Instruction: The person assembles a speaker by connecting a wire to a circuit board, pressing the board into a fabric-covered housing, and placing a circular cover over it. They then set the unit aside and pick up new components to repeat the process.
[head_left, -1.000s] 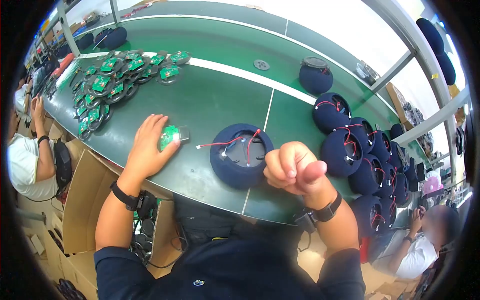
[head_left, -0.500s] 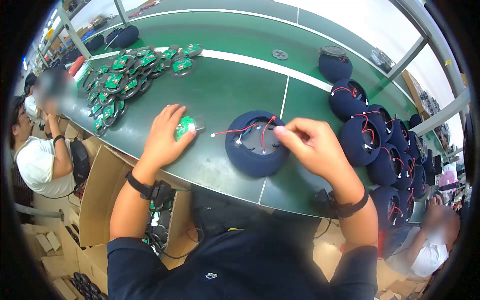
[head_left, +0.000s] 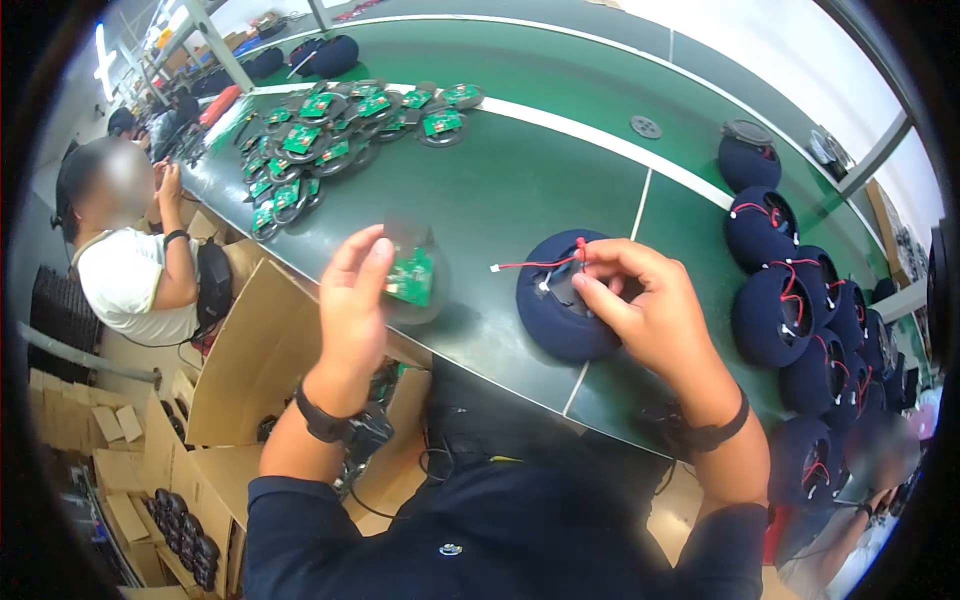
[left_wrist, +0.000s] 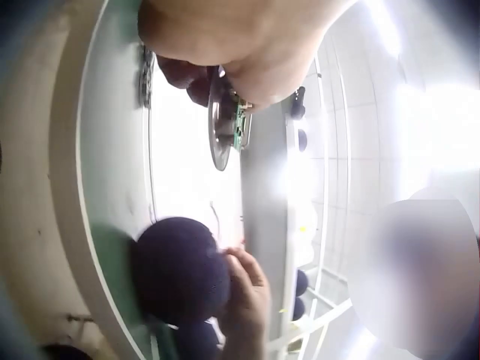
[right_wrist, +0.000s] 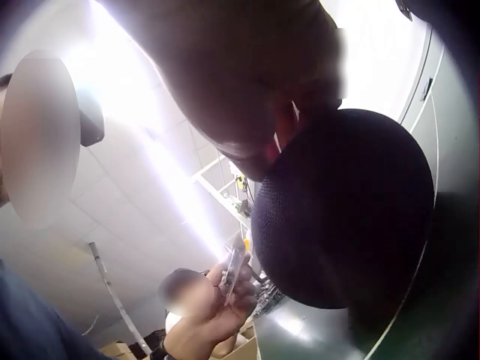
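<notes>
In the head view my left hand (head_left: 352, 290) holds a round dark disc that carries a green circuit board (head_left: 412, 277), lifted off the table and tilted. Edge-on in the left wrist view, the disc (left_wrist: 219, 124) sits between fingers and thumb. On the green table stands a navy fabric-covered round shell (head_left: 560, 335), its open side up, with red wires (head_left: 535, 265) coming out. My right hand (head_left: 655, 300) pinches a red wire at the shell's opening with thumb and forefinger. That shell (right_wrist: 345, 217) hides part of the right fingertips in the right wrist view.
A heap of discs with green boards (head_left: 330, 125) lies at the back left. Several navy shells (head_left: 770, 315) with red wires stand along the right. One loose grey disc (head_left: 646, 127) lies farther back. Cardboard boxes (head_left: 240, 360) stand below the table's left edge, near a seated person (head_left: 150, 270).
My left hand has raised the disc with its board off the table and turned it up. The right hand has moved from beside the shell onto its red wire. The head view has shifted left.
</notes>
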